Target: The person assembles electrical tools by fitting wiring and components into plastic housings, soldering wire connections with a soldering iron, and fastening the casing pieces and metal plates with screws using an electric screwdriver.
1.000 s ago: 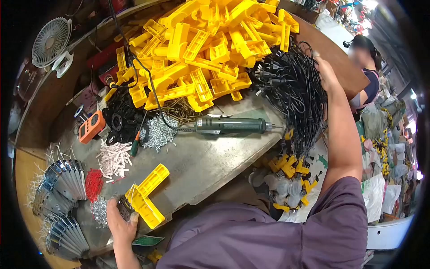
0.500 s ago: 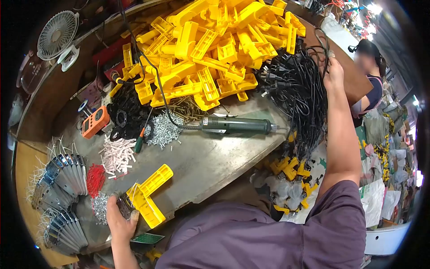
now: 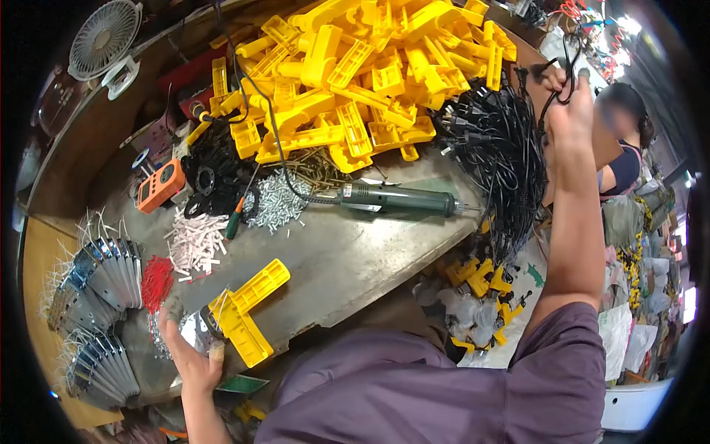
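My left hand (image 3: 194, 364) is at the lower left, its thumb and fingers around a shiny metal plate (image 3: 197, 331) joined to a yellow plastic housing (image 3: 248, 334). The L-shaped housing sits over the bench near its front edge. My right hand (image 3: 572, 111) is raised at the upper right, gripping a black power cord (image 3: 568, 70) that loops above the fingers. Below and left of that hand hangs a thick bundle of black power cords (image 3: 506, 170) over the bench's right end. A green electric screwdriver (image 3: 399, 200) lies mid-bench.
Yellow housings (image 3: 355, 81) are heaped at the back. Silver screws (image 3: 277, 203), white sleeves (image 3: 196, 243), red pieces (image 3: 157, 283) and fanned metal plates with wires (image 3: 96, 285) lie on the left. A hand screwdriver (image 3: 234, 220) rests beside the screws. Another person (image 3: 625, 144) is at right.
My right hand has moved up and right, lifting the cord away from the bundle. The plate at my left hand now shines brightly, and the yellow housing has shifted slightly.
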Demonstrator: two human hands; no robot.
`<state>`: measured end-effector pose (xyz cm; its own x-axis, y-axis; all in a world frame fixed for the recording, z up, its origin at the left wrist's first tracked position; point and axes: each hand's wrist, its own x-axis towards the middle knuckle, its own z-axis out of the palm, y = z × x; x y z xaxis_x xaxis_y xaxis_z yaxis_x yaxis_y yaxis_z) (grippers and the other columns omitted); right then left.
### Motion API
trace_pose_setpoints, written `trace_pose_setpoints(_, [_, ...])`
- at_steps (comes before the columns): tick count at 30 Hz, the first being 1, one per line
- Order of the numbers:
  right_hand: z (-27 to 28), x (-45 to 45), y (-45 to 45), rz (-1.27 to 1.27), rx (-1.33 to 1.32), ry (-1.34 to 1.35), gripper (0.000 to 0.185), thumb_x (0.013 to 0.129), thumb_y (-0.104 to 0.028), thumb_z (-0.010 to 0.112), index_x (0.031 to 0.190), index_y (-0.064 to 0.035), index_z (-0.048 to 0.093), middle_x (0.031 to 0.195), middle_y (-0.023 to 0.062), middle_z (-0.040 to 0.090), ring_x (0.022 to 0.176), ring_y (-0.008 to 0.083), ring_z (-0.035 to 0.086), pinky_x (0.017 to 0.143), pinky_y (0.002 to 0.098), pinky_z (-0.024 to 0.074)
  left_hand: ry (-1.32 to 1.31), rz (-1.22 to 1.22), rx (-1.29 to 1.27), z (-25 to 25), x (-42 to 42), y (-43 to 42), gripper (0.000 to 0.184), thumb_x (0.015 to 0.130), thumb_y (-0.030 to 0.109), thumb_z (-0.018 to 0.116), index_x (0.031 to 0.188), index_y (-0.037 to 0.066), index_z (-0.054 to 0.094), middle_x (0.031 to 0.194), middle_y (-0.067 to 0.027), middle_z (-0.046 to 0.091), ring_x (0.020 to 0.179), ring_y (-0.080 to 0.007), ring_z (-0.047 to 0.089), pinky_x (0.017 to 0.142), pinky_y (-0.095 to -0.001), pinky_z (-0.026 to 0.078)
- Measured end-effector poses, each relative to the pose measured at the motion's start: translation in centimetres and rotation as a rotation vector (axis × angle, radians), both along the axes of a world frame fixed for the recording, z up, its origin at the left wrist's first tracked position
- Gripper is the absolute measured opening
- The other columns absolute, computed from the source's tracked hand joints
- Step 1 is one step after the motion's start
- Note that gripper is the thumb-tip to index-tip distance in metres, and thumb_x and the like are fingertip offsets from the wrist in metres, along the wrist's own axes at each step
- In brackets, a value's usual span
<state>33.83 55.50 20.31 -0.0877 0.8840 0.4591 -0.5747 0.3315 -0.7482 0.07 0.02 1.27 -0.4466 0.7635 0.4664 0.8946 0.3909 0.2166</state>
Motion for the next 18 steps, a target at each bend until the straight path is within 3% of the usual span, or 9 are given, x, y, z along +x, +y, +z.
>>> trace_pose_setpoints(4, [0.4, -5.4, -10.1, 0.866, 0.024, -0.067, 0.023, 0.102, -0.017, 0.033, 0.085, -0.0055, 0.043, 0.077, 0.0043, 0.043, 0.068, 0.0144, 0.034, 0.07, 0.0287, 0.0347, -0.673, -0.236, 0.227, 2.5, 3.5, 3.4, 0.088, 0.078, 0.043, 0.073, 0.14, 0.0, 0.029, 0.137, -0.0246, 0.037, 0.127, -0.0379, 0.04, 0.106, -0.046, 0.032])
trace_pose_setpoints(6, [0.1, -9.2, -18.9, 0.608, 0.0, -0.178, 0.029, 0.1, -0.024, 0.037, 0.113, -0.0029, 0.053, 0.088, 0.0065, 0.052, 0.08, 0.0174, 0.052, 0.072, 0.0297, 0.0434, -0.614, -0.448, 0.134, 5.3, 6.6, 7.3, 0.107, 0.068, 0.05, 0.081, 0.141, -0.005, 0.025, 0.141, -0.0267, 0.034, 0.13, -0.0393, 0.038, 0.108, -0.0467, 0.03])
trace_pose_setpoints(7, [1.0, -11.6, -24.0, 0.49, -0.085, -0.208, 0.034, 0.101, -0.023, 0.039, 0.125, 0.001, 0.044, 0.084, 0.0039, 0.04, 0.077, 0.0151, 0.044, 0.069, 0.0279, 0.0468, -0.81, -0.487, 0.036, 6.9, 8.3, 9.0, 0.113, 0.067, 0.052, 0.082, 0.142, -0.008, 0.02, 0.144, -0.0282, 0.031, 0.133, -0.0398, 0.035, 0.11, -0.0446, 0.029])
trace_pose_setpoints(8, [-0.7, -11.9, -25.6, 1.087, -0.055, -0.083, 0.038, 0.099, -0.027, 0.044, 0.124, 0.0017, 0.046, 0.088, 0.0077, 0.044, 0.079, 0.0166, 0.047, 0.062, 0.031, 0.0528, -0.821, -0.559, 0.001, 6.7, 10.8, 11.2, 0.113, 0.071, 0.048, 0.08, 0.142, -0.009, 0.014, 0.143, -0.0307, 0.029, 0.133, -0.0407, 0.034, 0.11, -0.0429, 0.029])
trace_pose_setpoints(9, [-1.5, -12.9, -26.5, 1.141, -0.031, -0.038, 0.043, 0.099, -0.032, 0.044, 0.125, 0.0021, 0.047, 0.077, 0.0059, 0.045, 0.063, 0.0153, 0.048, 0.057, 0.032, 0.0532, -0.896, -0.635, -0.006, 6.6, 11.2, 12.3, 0.108, 0.076, 0.04, 0.078, 0.144, -0.007, 0.009, 0.133, -0.0314, 0.04, 0.121, -0.0415, 0.047, 0.102, -0.0439, 0.038])
trace_pose_setpoints(10, [-1.7, -13.5, -27.0, 1.127, -0.035, -0.085, 0.043, 0.1, -0.032, 0.041, 0.123, 0.0027, 0.049, 0.069, 0.0036, 0.043, 0.054, 0.0138, 0.044, 0.057, 0.0309, 0.0518, -1.345, -0.572, -0.334, 9.7, 10.8, 13.0, 0.091, 0.085, 0.03, 0.07, 0.144, -0.003, 0.01, 0.119, -0.0291, 0.05, 0.104, -0.0398, 0.057, 0.088, -0.0447, 0.046])
trace_pose_setpoints(13, [-4.4, -15.4, -26.1, 0.866, 0.117, -0.32, 0.045, 0.103, -0.034, 0.033, 0.118, 0.004, 0.052, 0.052, -0.0028, 0.035, 0.038, 0.0085, 0.031, 0.055, 0.0273, 0.0468, -1.466, -0.68, -0.246, 6.4, 11.2, 11.4, 0.073, 0.092, 0.023, 0.06, 0.143, 0.0, 0.014, 0.107, -0.0255, 0.055, 0.093, -0.0358, 0.062, 0.08, -0.0432, 0.047])
trace_pose_setpoints(16, [-8.2, -16.5, -24.2, 0.585, 0.181, -0.819, 0.029, 0.101, -0.024, 0.048, 0.11, 0.0022, 0.057, 0.062, -0.0006, 0.048, 0.053, 0.0057, 0.048, 0.049, 0.0249, 0.0405, -1.404, -0.463, -0.187, 6.1, 9.4, 6.6, 0.055, 0.097, 0.021, 0.051, 0.137, -0.001, 0.021, 0.103, -0.0286, 0.059, 0.099, -0.0395, 0.061, 0.082, -0.0441, 0.047])
trace_pose_setpoints(18, [-11.0, -16.8, -22.2, 0.336, 0.64, -1.132, 0.022, 0.095, -0.015, 0.053, 0.11, -0.0008, 0.058, 0.066, 0.013, 0.06, 0.06, 0.0253, 0.06, 0.054, 0.0365, 0.0439, -1.213, -0.354, -0.229, 6.9, 8.2, 4.2, 0.051, 0.096, 0.016, 0.05, 0.137, -0.001, 0.023, 0.099, -0.0277, 0.06, 0.092, -0.0414, 0.061, 0.078, -0.0455, 0.048])
